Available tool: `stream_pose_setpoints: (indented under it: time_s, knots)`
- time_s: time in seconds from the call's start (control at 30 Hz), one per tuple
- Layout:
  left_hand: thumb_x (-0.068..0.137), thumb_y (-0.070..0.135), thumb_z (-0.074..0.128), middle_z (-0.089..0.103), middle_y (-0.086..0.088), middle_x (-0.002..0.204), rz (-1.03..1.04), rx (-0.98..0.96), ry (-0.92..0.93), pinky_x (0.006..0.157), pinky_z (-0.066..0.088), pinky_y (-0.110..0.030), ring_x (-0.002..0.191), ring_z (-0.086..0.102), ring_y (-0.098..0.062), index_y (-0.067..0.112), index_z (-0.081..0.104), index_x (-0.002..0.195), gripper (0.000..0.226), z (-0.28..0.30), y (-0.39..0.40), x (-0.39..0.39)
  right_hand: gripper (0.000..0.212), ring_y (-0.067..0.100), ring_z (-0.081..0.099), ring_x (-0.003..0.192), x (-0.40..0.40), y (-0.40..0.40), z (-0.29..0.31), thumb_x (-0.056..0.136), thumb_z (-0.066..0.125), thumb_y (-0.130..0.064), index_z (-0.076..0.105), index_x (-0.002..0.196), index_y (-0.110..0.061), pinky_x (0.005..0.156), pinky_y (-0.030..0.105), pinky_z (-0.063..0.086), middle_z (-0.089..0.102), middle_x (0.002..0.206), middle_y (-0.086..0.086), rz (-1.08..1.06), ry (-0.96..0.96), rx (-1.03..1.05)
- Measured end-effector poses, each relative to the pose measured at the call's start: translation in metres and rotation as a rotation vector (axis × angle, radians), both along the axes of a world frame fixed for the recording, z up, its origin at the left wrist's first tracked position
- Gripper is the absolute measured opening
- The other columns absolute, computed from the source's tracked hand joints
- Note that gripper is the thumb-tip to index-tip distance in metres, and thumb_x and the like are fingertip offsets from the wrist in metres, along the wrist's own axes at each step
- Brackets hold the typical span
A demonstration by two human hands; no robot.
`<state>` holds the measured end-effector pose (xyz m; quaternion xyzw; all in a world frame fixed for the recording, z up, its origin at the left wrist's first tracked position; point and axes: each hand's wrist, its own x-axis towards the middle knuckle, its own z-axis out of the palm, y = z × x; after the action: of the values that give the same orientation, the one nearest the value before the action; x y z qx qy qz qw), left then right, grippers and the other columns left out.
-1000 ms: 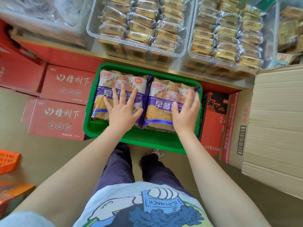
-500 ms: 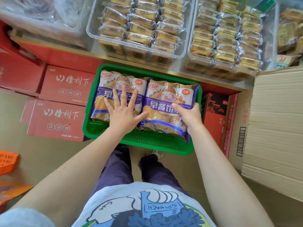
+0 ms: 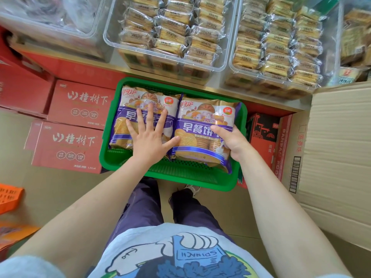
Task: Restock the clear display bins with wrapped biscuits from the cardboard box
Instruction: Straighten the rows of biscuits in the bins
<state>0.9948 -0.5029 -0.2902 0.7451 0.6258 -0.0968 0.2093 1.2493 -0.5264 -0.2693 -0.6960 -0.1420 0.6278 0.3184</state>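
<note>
Left hand (image 3: 149,143) lies flat, fingers spread, on the left biscuit bag (image 3: 140,109). Right hand (image 3: 230,143) clamps the right bag (image 3: 202,129) edge in the green basket (image 3: 174,177). Step: likely seating bags; next, release.

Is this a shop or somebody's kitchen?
Most likely a shop or its stockroom. Clear bins hold rows of wrapped biscuits, sealed red cartons are stacked on the floor, and a green basket holds big biscuit bags.

One head-worn camera is looking steeply down and forward from close above — both hands, left hand (image 3: 149,140) and right hand (image 3: 230,142), are sitting mid-frame, shelf bins lying beyond them.
</note>
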Motion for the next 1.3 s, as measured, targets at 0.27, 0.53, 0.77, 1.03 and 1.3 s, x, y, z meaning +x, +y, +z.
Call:
stream_pose_setpoints:
  time_s: [0.27, 0.53, 0.77, 1.03, 1.3]
  knots:
    - [0.068, 0.1, 0.009, -0.034, -0.005, 0.162, 0.013, 0.005, 0.035, 0.114, -0.013, -0.07, 0.149, -0.027, -0.041, 0.037, -0.022, 0.155, 0.112, 0.0, 0.003, 0.006, 0.068, 0.024, 0.07, 0.104, -0.016, 0.003, -0.002, 0.081, 0.083, -0.032, 0.049, 0.137, -0.014, 0.092, 0.044, 0.057, 0.068, 0.125, 0.008, 0.07, -0.254, -0.053]
    - [0.063, 0.102, 0.007, -0.036, -0.007, 0.161, 0.027, -0.009, 0.058, 0.115, -0.01, -0.072, 0.148, -0.028, -0.043, 0.034, -0.027, 0.154, 0.119, 0.003, 0.002, 0.013, 0.092, 0.038, 0.017, 0.15, -0.042, -0.017, 0.007, 0.093, 0.06, -0.051, 0.011, 0.16, -0.009, 0.12, 0.048, 0.022, 0.018, 0.162, 0.021, 0.376, -1.17, 0.18]
    - [0.077, 0.096, 0.007, -0.033, -0.007, 0.163, 0.002, 0.037, 0.02, 0.112, -0.015, -0.07, 0.148, -0.029, -0.042, 0.029, -0.023, 0.157, 0.109, -0.003, -0.001, 0.011, 0.064, 0.04, -0.013, 0.153, -0.089, -0.013, -0.014, 0.097, 0.028, -0.06, 0.019, 0.158, -0.044, 0.117, 0.069, -0.001, 0.004, 0.17, 0.0, 0.725, -1.225, 0.233]
    - [0.1, 0.061, 0.023, 0.002, 0.0, 0.17, -0.014, 0.224, -0.121, 0.119, -0.011, -0.061, 0.155, -0.009, -0.034, 0.038, 0.012, 0.16, 0.065, -0.001, 0.008, -0.032, 0.059, 0.04, -0.006, 0.153, -0.092, -0.013, -0.013, 0.103, 0.029, -0.052, 0.016, 0.16, -0.038, 0.119, 0.067, 0.001, 0.004, 0.169, 0.003, 0.752, -1.317, 0.243]
    - [0.101, 0.065, 0.012, -0.025, -0.001, 0.166, -0.137, 0.043, -0.032, 0.118, -0.012, -0.064, 0.148, -0.03, -0.037, 0.042, -0.003, 0.159, 0.064, -0.005, 0.012, -0.045, 0.066, 0.028, -0.02, 0.153, -0.105, -0.017, -0.016, 0.104, 0.02, -0.055, -0.006, 0.16, -0.033, 0.123, 0.055, -0.01, -0.016, 0.168, -0.001, 0.877, -1.238, 0.164]
